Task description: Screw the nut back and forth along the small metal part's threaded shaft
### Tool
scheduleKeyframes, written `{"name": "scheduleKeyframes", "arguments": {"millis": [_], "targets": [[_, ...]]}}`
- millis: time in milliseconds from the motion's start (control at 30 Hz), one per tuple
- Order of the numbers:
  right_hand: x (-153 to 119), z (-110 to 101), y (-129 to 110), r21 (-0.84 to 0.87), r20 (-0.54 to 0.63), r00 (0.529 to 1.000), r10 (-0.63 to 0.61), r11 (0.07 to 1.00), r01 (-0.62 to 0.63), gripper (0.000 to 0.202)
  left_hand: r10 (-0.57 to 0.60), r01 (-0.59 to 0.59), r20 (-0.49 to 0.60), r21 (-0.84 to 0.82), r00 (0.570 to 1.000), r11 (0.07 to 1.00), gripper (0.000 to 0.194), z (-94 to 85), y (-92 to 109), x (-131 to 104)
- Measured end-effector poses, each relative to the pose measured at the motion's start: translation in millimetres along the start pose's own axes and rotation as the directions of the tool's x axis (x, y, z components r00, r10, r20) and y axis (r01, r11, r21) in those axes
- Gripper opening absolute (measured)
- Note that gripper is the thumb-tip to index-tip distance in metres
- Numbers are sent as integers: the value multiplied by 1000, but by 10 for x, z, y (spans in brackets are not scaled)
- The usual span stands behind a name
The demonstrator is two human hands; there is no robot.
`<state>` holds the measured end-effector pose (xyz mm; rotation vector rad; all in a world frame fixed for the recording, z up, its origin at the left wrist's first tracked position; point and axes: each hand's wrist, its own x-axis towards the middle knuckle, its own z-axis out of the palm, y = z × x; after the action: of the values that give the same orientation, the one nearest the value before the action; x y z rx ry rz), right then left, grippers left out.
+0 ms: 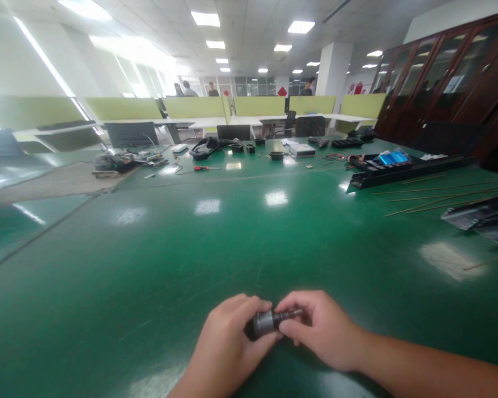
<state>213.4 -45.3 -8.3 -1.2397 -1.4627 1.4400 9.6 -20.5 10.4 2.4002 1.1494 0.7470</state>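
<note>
Near the bottom of the head view, both hands meet around a small cylindrical metal part (265,323), silver-grey with a dark end and a narrower ribbed shaft pointing right. My left hand (236,337) wraps its fingers and thumb around the thick body. At the shaft, my right hand (319,329) is closed with thumb and forefinger pinching it. The part is tilted slightly, its shaft end higher. Fingers hide some of its body and the shaft's tip. Beneath the hands lies the glossy green tabletop (174,265).
An orange-handled screwdriver (201,168), small black boxes (276,156) and a white box (302,150) lie along the far side. On the right are a long black channel (382,176), thin rods (423,199) and metal pieces (477,213). Electronic parts (124,159) sit far left.
</note>
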Motion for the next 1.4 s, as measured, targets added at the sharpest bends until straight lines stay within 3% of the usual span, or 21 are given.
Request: {"name": "scheduleKeyframes", "arguments": {"millis": [1400], "targets": [[26,-21,-35,5,28,999,25,1000,-26,13,75,-74,-10,83,997,994,16,-76,-17,-8]]}}
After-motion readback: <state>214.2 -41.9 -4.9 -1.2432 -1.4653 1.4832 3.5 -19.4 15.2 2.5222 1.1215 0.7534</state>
